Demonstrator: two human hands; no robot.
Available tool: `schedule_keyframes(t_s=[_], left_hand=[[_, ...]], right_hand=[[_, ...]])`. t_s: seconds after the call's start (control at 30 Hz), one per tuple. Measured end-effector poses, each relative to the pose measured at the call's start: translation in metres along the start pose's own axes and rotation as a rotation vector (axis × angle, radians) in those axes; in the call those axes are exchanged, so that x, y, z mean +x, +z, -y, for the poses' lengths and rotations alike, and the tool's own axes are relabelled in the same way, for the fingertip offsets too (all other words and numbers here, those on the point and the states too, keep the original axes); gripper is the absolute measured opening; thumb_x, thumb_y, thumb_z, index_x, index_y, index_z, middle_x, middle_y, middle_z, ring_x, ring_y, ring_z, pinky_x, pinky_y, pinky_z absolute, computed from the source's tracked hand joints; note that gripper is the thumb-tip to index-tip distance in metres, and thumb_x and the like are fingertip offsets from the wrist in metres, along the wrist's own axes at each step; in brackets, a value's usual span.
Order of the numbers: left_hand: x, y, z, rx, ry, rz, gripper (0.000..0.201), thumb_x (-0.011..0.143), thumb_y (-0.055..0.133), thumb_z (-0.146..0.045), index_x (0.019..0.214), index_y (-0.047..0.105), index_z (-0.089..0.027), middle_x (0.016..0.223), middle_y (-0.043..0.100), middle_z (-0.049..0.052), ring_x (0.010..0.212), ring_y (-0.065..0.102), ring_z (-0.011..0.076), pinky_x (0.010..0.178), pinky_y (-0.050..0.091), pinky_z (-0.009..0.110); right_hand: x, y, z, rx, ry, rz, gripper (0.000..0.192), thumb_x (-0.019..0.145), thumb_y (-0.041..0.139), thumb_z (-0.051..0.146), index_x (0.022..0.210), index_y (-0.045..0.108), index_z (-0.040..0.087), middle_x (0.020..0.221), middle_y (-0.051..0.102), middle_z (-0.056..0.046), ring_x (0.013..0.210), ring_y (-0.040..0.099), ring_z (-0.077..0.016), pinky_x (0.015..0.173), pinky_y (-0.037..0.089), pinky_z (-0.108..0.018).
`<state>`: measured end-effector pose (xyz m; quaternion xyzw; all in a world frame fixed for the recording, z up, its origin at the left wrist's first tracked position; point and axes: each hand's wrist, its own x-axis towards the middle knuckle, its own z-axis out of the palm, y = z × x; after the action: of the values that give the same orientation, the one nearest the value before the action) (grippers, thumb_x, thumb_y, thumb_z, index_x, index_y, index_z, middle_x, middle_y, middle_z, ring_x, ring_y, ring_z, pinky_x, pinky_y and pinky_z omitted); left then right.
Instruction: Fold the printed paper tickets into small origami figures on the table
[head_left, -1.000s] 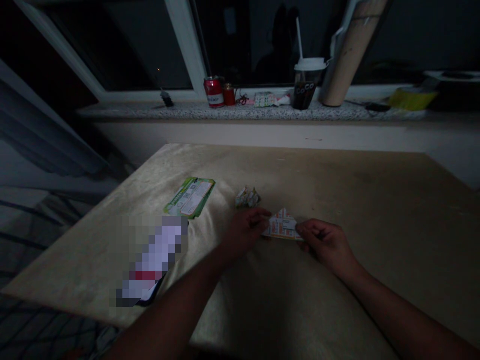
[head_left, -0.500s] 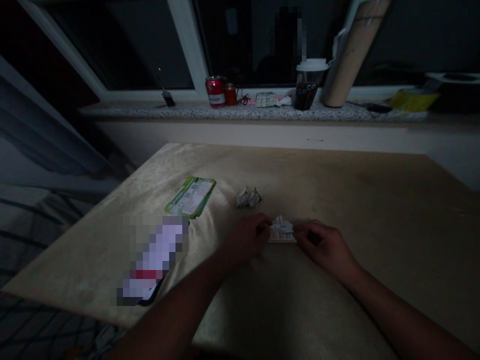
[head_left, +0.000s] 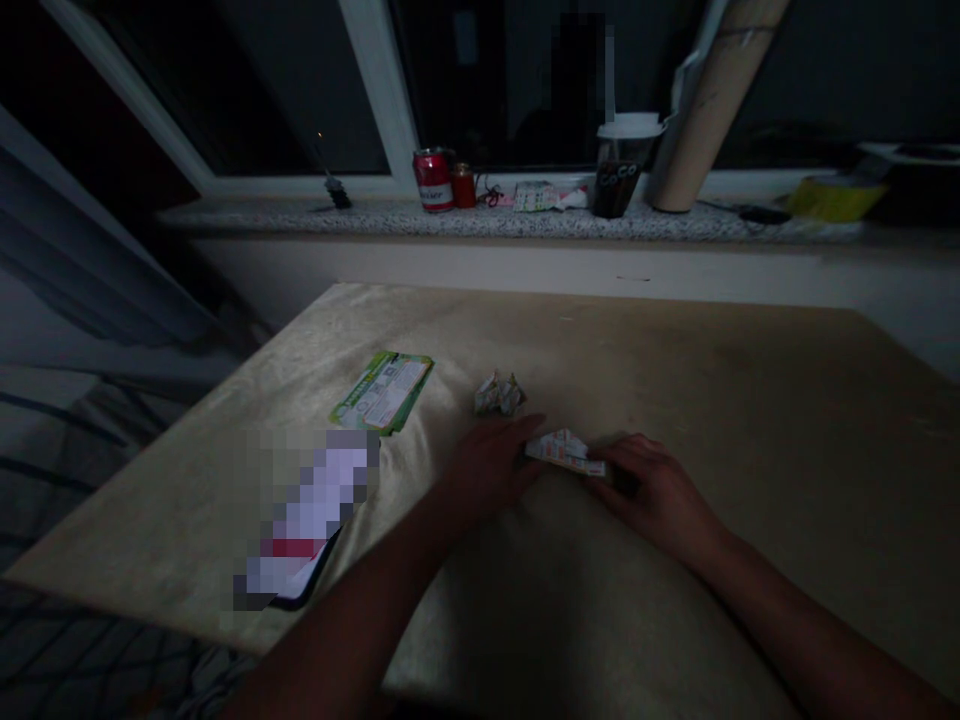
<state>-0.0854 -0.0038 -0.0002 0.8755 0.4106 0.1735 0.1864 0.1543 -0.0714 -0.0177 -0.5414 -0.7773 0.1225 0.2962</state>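
A small folded piece of printed paper (head_left: 564, 452), peaked at the top with a long straight lower edge, is between my hands above the table. My right hand (head_left: 649, 485) pinches its right end between thumb and fingers. At its left end is my left hand (head_left: 495, 455), with the fingers stretched along and behind the paper; its thumb is dim and hard to make out. Just beyond my left hand lie folded paper pieces (head_left: 500, 395) with a similar print.
Left on the cloth-covered table (head_left: 675, 360) lie a stack of green printed sheets (head_left: 386, 392) and a phone (head_left: 315, 520) with a blurred screen. The windowsill behind holds a red can (head_left: 433, 182), a lidded cup (head_left: 619, 170) and a cardboard tube (head_left: 712, 110).
The folded paper has tilted, its right end dropping and its lower edge now slanting. My left fingers have straightened from a pinch, and the right hand has shifted slightly.
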Motion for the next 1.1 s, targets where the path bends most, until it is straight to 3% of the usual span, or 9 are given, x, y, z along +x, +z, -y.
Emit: schedule_keyframes(t_s=[0.2,0.37,0.83,0.93,1.1], left_hand=[[0.0036,-0.0014,0.0009,0.061,0.036,0.072,0.023,0.089,0.064,-0.033,0.105,0.070,-0.017,0.104,0.070,0.007,0.104,0.063,0.0235,0.099,0.047,0.038],[0.0028,0.0022,0.0029,0.083,0.083,0.051,0.025,0.092,0.060,-0.034,0.108,0.070,-0.017,0.105,0.068,0.008,0.101,0.061,0.0227,0.096,0.047,0.037],[0.0054,-0.0005,0.0032,0.075,0.153,0.074,0.017,0.090,0.057,-0.023,0.088,0.072,-0.016,0.098,0.064,0.008,0.098,0.058,0.0209,0.095,0.046,0.035],[0.0022,0.0002,0.0009,0.032,0.146,0.063,0.011,0.085,0.062,-0.022,0.086,0.071,-0.016,0.105,0.063,0.009,0.105,0.057,0.0222,0.099,0.044,0.037],[-0.0018,0.0073,-0.0001,0.026,0.061,0.039,0.010,0.084,0.062,-0.023,0.087,0.070,-0.017,0.138,0.052,0.012,0.133,0.043,0.0290,0.112,0.033,0.048]], right_hand=[[0.0017,-0.0043,-0.0012,0.010,-0.014,-0.002,0.018,0.088,0.068,0.026,0.106,0.070,0.023,0.100,0.075,-0.005,0.093,0.067,-0.0231,0.087,0.049,-0.041],[0.0014,-0.0056,-0.0032,-0.051,-0.020,0.037,0.019,0.089,0.066,0.030,0.107,0.071,0.025,0.100,0.074,-0.005,0.095,0.066,-0.0247,0.090,0.047,-0.045],[0.0023,-0.0082,-0.0102,-0.106,-0.087,0.105,0.015,0.091,0.059,0.022,0.096,0.073,0.024,0.100,0.072,-0.006,0.098,0.063,-0.0250,0.090,0.045,-0.045],[0.0020,-0.0087,-0.0099,-0.068,-0.084,0.109,0.011,0.090,0.060,0.021,0.092,0.071,0.023,0.098,0.070,-0.006,0.098,0.063,-0.0242,0.089,0.046,-0.044],[0.0036,-0.0065,-0.0084,-0.039,-0.028,0.087,0.011,0.091,0.059,0.021,0.090,0.070,0.023,0.100,0.068,-0.007,0.098,0.063,-0.0240,0.088,0.047,-0.043]])
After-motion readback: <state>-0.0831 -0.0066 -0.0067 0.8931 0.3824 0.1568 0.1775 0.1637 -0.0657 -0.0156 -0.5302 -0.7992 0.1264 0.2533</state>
